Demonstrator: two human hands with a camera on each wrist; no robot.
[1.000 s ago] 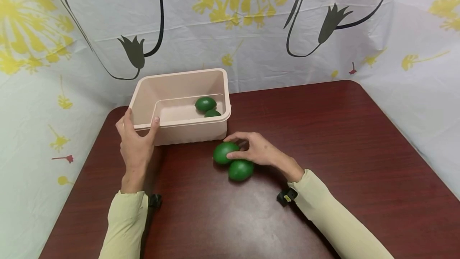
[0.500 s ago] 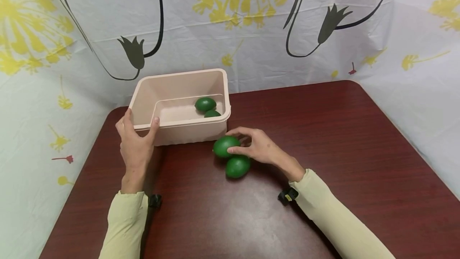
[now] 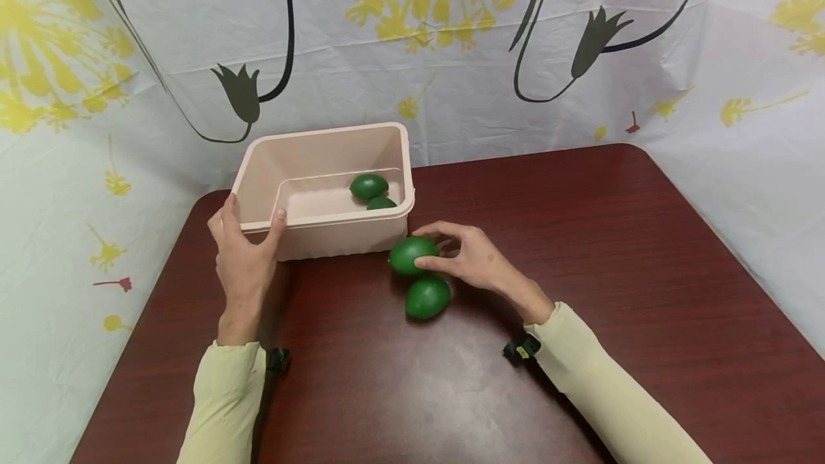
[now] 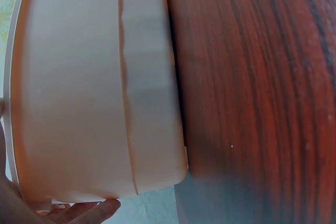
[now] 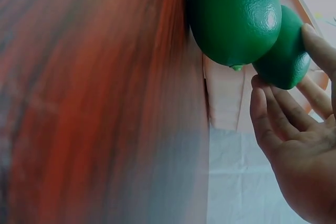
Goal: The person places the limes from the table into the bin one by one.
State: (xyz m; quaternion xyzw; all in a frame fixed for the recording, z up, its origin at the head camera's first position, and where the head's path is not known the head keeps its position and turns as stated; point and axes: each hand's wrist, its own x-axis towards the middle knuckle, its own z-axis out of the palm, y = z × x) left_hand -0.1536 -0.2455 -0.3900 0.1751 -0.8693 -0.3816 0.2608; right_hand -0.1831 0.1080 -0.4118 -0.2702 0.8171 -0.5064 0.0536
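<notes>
My left hand grips the near left corner of a beige plastic bin, thumb over the front rim and fingers along its side. In the left wrist view, the bin's wall fills the left half, with fingertips at its end. Just off the bin's near right corner, my right hand pinches a smooth green lime between thumb and fingers. A second lime lies on the table right in front of it. In the right wrist view, that nearer lime partly hides the held lime.
Two more limes, one whole and one half hidden by the front wall, lie inside the bin at its right end. The dark red wood table ends at a white patterned cloth behind.
My right hand has moved slightly away from me with its lime. The other lime has shifted a little left and back, and now shows more fully. The left hand and bin have stayed still.
</notes>
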